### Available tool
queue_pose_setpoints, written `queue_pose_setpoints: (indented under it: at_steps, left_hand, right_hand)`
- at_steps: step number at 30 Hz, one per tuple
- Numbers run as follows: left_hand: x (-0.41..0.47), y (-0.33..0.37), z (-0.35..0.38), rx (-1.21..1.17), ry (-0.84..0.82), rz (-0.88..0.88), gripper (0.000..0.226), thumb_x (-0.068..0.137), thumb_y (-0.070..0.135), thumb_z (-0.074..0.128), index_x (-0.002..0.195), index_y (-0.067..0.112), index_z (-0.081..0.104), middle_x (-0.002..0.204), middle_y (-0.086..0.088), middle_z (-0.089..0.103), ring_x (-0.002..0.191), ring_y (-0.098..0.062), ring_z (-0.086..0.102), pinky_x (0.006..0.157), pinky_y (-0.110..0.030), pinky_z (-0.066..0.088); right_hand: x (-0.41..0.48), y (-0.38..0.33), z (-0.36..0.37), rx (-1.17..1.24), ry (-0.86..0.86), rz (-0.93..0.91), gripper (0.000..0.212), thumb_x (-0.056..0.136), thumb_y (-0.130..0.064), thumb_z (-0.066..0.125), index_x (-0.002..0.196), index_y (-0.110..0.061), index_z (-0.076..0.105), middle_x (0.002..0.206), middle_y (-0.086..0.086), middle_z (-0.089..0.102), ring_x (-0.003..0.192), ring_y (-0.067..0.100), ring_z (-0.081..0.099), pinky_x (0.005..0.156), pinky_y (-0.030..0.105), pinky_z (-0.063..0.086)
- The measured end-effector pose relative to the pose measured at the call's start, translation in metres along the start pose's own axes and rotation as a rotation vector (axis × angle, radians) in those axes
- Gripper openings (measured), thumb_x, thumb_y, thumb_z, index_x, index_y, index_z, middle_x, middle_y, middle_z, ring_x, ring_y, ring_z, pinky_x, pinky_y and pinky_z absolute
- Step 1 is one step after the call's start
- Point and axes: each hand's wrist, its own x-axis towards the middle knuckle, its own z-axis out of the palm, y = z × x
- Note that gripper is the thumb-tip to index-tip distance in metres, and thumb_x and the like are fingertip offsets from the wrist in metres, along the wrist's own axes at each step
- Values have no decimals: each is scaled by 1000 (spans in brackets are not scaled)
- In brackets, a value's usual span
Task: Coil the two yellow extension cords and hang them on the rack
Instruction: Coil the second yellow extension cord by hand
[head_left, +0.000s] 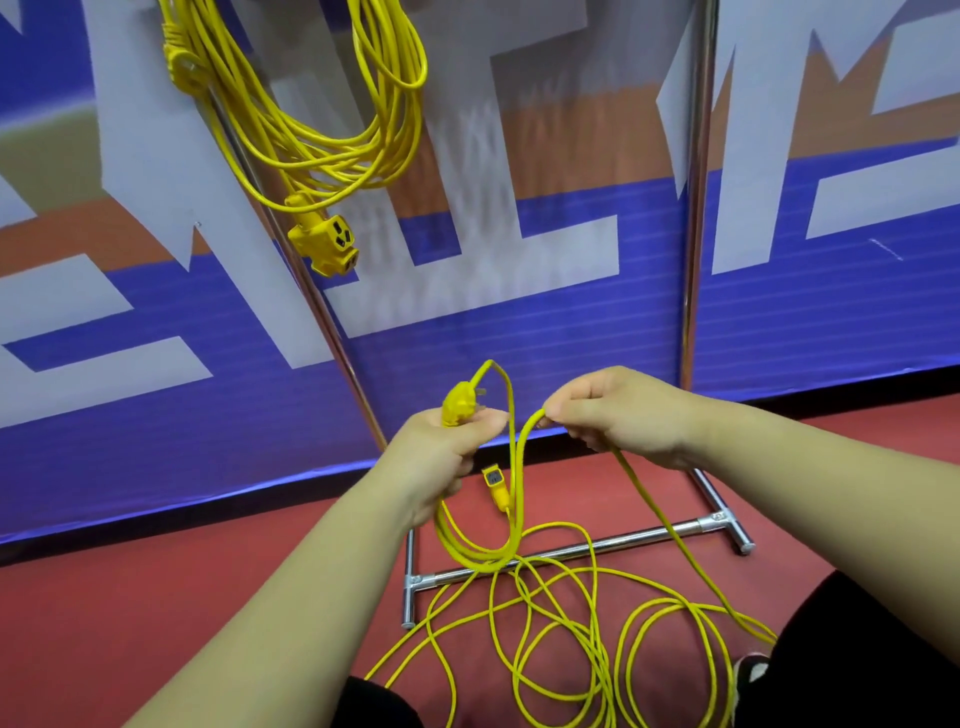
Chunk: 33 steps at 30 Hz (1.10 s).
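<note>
The loose yellow extension cord (470, 558) is gripped at its yellow plug (456, 405) by the left hand (441, 457) and pinched by the right hand (623, 415). Its remainder is spread over the red floor (156, 597), across the chrome tube rack (597, 546) base.

Loose cord (513, 457), which I held: jacket was smooth yellow plastic, faintly shiny. Its plug (457, 404): moulded yellow plastic, matt. Hung cord (311, 140): same smooth jacket. Rack (571, 552): polished metal tube, mirror-bright. Floor (156, 597): red, matt, finely grained. Banner (519, 332): printed sheet, finely ribbed, slight gloss.
</note>
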Motion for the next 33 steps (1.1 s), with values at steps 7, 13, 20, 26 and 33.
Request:
queue_pose_setpoints:
  at_steps: [7, 13, 20, 26, 33]
  left_hand:
    - [-4, 11, 14, -70, -153, 9, 11, 89, 24, 73, 87, 13, 70, 64, 2, 27, 52, -11, 19, 46, -23, 15]
    - [-7, 32, 2, -114, -80, 192, 12, 99, 10, 58, 88, 17, 59, 61, 5, 26, 47, -6, 21, 41, -16, 18]
    - [4, 44, -59, -426, 149, 268, 17, 104, 13, 50, 89, 12, 58, 55, 8, 30, 40, -1, 23, 37, -14, 17]
    - [15, 36, -73, -495, 153, 290, 13, 104, 11, 49, 94, 16, 56, 64, 3, 27, 40, -1, 24, 35, -13, 20]
    - [14, 36, -87, -570, 181, 334, 21, 105, 12, 46, 88, 12, 57, 55, 7, 31, 38, 0, 25, 34, -12, 20]
  right_hand:
    - [-1, -8, -4, 13, 137, -67, 26, 89, -36, 70, 90, -12, 77, 65, 7, 51, 63, 26, 37, 60, 40, 31]
    - [-5, -11, -16, 135, 92, -71, 11, 96, -18, 66, 92, -10, 73, 66, -2, 63, 57, 9, 55, 55, 17, 45]
    - [-10, 9, -47, 93, -41, 83, 20, 103, -15, 53, 111, -6, 68, 73, 2, 62, 63, 13, 55, 55, 17, 44]
    - [-3, 19, -49, 119, -96, 167, 23, 103, -13, 51, 113, -9, 71, 81, 6, 67, 70, 13, 62, 62, 18, 49]
    - [0, 34, -51, -40, -230, 260, 21, 103, -23, 53, 102, -12, 71, 86, 3, 71, 85, 15, 63, 78, 26, 44]
